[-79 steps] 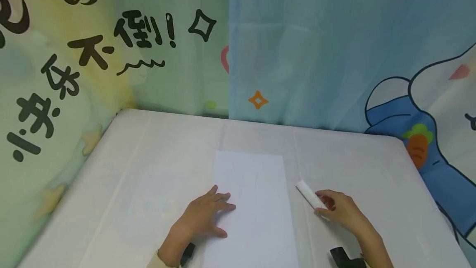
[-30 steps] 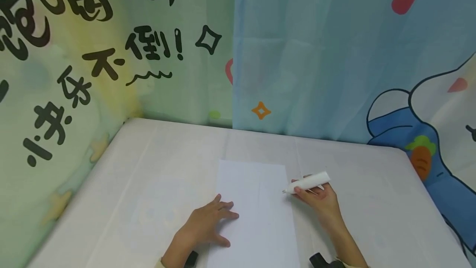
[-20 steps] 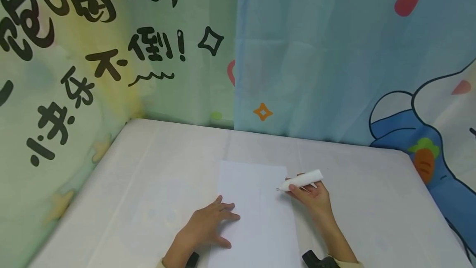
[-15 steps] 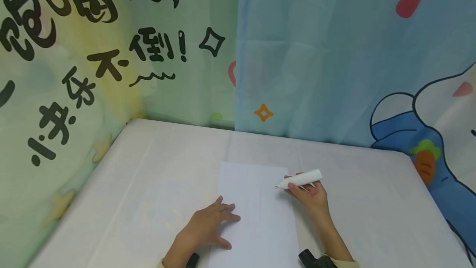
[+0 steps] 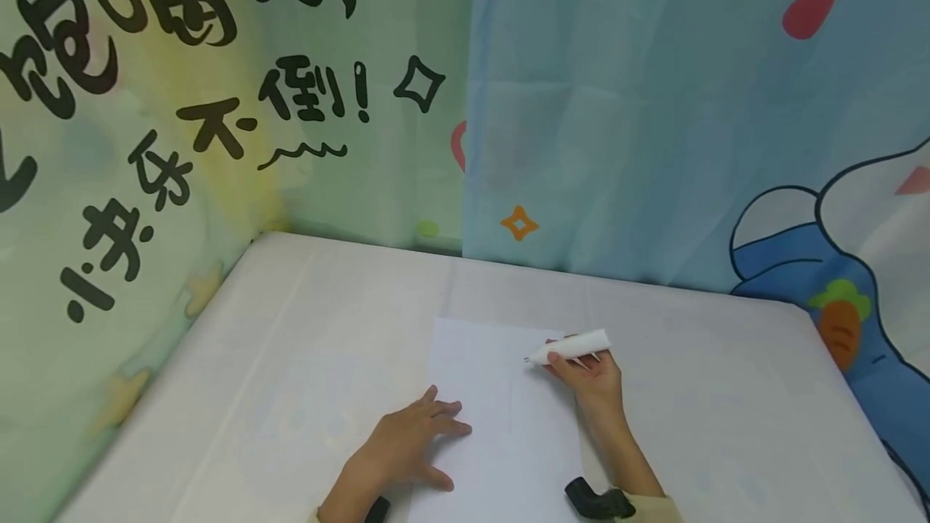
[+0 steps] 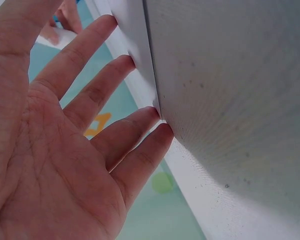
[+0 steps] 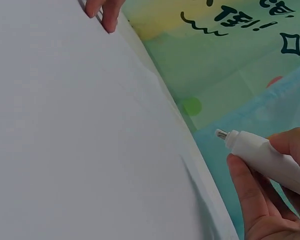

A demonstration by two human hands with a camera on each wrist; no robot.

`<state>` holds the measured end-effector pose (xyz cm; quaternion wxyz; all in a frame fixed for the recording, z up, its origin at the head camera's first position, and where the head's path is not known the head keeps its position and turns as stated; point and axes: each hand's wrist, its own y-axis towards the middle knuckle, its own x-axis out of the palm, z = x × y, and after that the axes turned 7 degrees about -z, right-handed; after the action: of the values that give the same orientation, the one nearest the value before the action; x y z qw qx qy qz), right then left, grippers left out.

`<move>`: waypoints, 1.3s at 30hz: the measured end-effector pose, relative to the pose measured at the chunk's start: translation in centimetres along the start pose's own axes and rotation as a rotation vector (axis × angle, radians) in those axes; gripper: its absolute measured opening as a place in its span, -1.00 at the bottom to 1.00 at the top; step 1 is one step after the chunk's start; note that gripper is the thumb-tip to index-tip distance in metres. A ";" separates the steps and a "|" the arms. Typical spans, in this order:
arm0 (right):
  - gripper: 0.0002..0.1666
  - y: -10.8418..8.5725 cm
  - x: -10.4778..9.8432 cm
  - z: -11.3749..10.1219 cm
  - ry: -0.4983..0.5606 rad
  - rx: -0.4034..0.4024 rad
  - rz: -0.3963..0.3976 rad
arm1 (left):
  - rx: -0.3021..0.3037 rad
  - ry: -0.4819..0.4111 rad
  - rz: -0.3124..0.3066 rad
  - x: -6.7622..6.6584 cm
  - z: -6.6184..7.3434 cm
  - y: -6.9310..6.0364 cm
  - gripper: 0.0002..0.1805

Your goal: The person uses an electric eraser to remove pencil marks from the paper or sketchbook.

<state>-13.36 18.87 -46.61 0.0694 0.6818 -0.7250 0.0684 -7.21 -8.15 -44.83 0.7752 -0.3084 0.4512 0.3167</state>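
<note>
A white sheet of paper (image 5: 501,426) lies lengthwise on the white-covered table. My left hand (image 5: 407,442) rests at its left edge with the fingers spread; in the left wrist view the fingertips (image 6: 125,62) touch down along the paper's edge. My right hand (image 5: 599,382) pinches a thick white pen-shaped tool (image 5: 574,347) between thumb and fingers. The tool is tilted, its narrow end pointing left above the paper's right part. The right wrist view shows a small metal tip on the tool (image 7: 270,157). That tip is apart from the paper.
The white table (image 5: 327,329) stretches out on both sides of the sheet. Behind it hang a green curtain (image 5: 363,200) with black lettering and a blue curtain (image 5: 617,144) with cartoon prints. A black wrist mount (image 5: 599,500) sits at my right wrist.
My right hand has lifted the white tool off the table to the right of the paper, turned it, and carried it left over the sheet. The left hand has stayed at the paper's edge.
</note>
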 end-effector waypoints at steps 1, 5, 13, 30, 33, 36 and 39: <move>-0.51 0.1 0.1 0.1 -0.011 0.005 0.002 | 0.000 0.002 -0.002 0.0 0.0 0.0 -0.28; -0.44 0.3 0.3 0.3 -0.055 0.028 0.004 | 0.006 -0.001 0.003 0.2 -0.1 -0.1 -0.27; -0.41 1.0 0.2 1.2 -0.132 0.096 0.006 | 0.016 -0.003 0.020 0.2 -0.2 -0.1 -0.27; -0.46 0.8 0.3 1.9 -0.297 0.030 0.002 | 0.010 0.012 0.025 0.5 -0.3 -0.3 -0.27; -0.46 0.8 0.3 2.0 -0.302 0.032 -0.008 | 0.005 0.013 0.021 0.6 -0.2 -0.3 -0.26; -0.46 0.8 0.3 2.1 -0.313 0.030 -0.013 | 0.002 0.008 0.016 0.5 -0.2 -0.4 -0.26; -0.46 0.7 0.3 2.1 -0.331 0.017 -0.021 | 0.004 -0.005 0.017 0.4 -0.1 -0.5 -0.26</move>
<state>-14.10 18.24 -48.63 -0.0558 0.6918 -0.7189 -0.0394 -6.75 -8.44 -45.20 0.7741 -0.3023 0.4526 0.3232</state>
